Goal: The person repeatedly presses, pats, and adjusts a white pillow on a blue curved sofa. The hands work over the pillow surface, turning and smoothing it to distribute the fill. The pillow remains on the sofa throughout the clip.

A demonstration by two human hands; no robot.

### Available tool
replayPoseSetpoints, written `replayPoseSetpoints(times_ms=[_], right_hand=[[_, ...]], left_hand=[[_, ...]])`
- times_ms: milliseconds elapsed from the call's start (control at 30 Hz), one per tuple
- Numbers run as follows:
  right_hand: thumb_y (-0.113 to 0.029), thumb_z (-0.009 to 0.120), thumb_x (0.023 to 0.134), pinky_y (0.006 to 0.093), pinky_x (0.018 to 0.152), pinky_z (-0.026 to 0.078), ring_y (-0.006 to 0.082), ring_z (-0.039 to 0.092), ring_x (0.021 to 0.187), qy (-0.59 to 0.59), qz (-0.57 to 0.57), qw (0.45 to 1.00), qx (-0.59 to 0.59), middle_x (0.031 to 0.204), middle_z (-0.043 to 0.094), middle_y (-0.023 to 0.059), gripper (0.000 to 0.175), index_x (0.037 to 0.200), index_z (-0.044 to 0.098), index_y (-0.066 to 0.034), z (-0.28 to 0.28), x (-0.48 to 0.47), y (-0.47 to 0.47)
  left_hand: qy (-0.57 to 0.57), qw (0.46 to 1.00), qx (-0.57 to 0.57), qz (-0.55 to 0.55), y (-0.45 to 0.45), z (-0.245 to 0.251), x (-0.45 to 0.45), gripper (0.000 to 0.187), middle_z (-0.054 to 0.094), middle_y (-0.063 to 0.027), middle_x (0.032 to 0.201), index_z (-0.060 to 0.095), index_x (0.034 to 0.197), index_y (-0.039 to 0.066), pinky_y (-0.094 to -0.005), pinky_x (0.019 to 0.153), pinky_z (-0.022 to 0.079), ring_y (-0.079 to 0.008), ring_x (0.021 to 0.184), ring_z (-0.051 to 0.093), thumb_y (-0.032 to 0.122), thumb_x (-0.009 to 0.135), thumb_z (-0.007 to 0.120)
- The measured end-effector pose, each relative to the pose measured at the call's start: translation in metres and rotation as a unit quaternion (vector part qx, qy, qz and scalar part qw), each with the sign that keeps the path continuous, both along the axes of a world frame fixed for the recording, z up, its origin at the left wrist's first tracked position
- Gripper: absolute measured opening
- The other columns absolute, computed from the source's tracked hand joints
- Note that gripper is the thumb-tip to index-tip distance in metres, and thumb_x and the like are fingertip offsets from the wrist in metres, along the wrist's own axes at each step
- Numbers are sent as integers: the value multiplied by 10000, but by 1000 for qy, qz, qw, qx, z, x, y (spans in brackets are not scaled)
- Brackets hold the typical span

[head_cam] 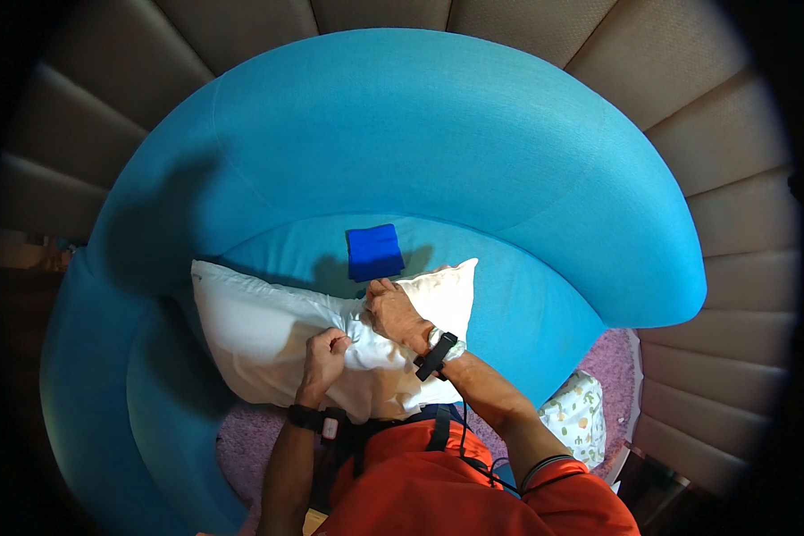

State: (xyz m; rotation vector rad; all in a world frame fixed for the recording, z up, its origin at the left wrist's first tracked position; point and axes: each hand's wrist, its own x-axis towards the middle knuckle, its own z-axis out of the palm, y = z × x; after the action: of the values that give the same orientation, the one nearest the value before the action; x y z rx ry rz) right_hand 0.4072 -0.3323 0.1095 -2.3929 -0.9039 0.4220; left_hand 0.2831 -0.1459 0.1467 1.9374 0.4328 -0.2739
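Observation:
A white pillow (pixel 254 335) lies across the front of the blue sofa seat, its fabric creased in the middle. My left hand (pixel 326 358) has its fingers curled on the pillow's cloth, left of the middle. On the pillow's far edge, my right hand (pixel 396 311) pinches the fabric with bent fingers, which partly hide what they hold. Both wrists wear black straps. Just beyond the right hand, a folded blue cloth (pixel 374 252) rests on the seat, apart from the pillow.
A curved blue sofa (pixel 409 127) wraps around the front and left, with padded brown panels (pixel 717 221) behind it. Pink carpet (pixel 610 355) shows below. A white bag-like fabric item with a cactus print (pixel 579 415) lies at the right. A black cable (pixel 465 429) hangs by my body.

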Motion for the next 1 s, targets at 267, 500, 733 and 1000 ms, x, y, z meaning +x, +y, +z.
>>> replayPoseSetpoints(times_ms=[267, 500, 733, 1000], right_hand=[[-159, 784, 870, 450, 683, 549, 397, 686, 745, 105, -101, 978, 150, 777, 707, 219, 210, 789, 746, 31, -6, 9, -25], [-125, 684, 843, 524, 702, 567, 484, 700, 753, 188, -152, 968, 71, 774, 687, 316, 251, 751, 690, 109, 19, 4, -47], [-162, 701, 886, 458, 954, 489, 350, 674, 1004, -91, -80, 990, -71, 918, 737, 189, 209, 754, 755, -9, 10, -9, -51], [-121, 755, 822, 489, 1128, 424, 372, 529, 1291, -67, 47, 997, -16, 1413, 558, 164, 563, 1379, 687, -79, 32, 3, -26]], left_hand=[[-44, 999, 1, -13, 5, -2, -5, 67, 621, -23, 742, 702, 950, -21, -301, 657, 479, -110, 690, 532, 45, 958, 701], [-163, 962, 219, -6, -9, 28, 16, 171, 643, -158, 1009, 716, 1068, 13, -488, 837, 545, -411, 986, 666, 78, 914, 749], [-118, 955, 250, -110, -4, -13, 29, 103, 651, -174, 1034, 660, 888, -4, -539, 833, 526, -417, 998, 657, 68, 898, 732], [-219, 968, 121, -31, -14, -11, 25, 52, 638, -189, 962, 666, 926, 10, -534, 792, 513, -449, 948, 638, 41, 909, 704]])
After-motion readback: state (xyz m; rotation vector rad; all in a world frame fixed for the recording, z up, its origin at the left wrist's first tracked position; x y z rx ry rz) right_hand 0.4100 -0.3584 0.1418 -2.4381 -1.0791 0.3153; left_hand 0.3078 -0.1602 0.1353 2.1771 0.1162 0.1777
